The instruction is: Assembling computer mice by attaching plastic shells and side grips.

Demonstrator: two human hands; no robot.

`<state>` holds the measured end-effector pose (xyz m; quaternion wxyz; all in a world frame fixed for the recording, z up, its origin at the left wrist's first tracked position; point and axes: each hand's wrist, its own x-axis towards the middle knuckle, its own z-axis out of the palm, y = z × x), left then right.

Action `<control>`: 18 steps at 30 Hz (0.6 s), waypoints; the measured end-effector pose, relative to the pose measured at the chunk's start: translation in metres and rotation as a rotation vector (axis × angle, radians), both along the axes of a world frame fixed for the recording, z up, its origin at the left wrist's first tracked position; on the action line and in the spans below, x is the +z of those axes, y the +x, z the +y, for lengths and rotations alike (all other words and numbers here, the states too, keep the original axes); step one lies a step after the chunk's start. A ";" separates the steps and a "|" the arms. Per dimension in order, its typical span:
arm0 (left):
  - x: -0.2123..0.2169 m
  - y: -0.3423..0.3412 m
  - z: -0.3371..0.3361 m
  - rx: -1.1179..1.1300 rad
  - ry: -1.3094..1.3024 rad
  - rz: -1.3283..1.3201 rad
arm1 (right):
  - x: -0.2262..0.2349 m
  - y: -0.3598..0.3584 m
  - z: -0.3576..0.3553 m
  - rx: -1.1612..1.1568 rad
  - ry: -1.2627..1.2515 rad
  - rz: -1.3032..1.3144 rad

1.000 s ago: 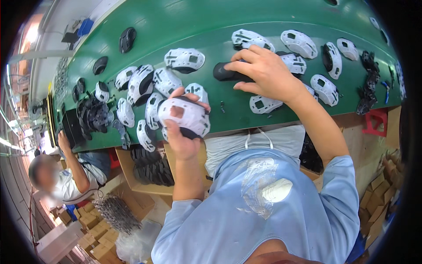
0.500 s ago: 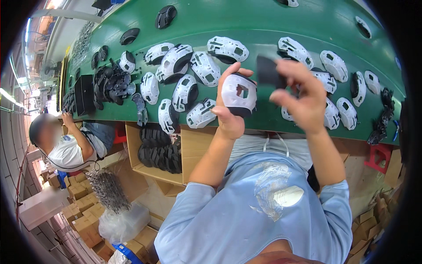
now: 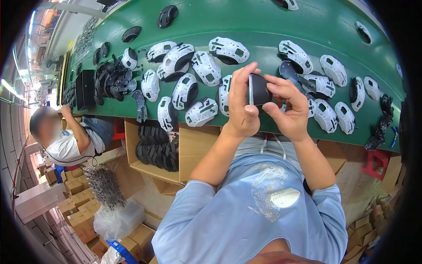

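Green surface across upper frame, white shells L & R of ctr. Blk/white shell just R of ctr, edge-on: L hand clasps white side; R hand pinches blk side, thumb & fingers. Carton w/ blk parts, lower L of ctr.
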<state>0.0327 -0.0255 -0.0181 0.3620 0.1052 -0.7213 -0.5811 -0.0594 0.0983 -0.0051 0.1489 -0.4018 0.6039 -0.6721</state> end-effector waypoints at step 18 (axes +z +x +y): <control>0.012 -0.005 0.016 -0.157 0.246 0.124 | 0.003 -0.005 0.005 -0.104 -0.105 0.427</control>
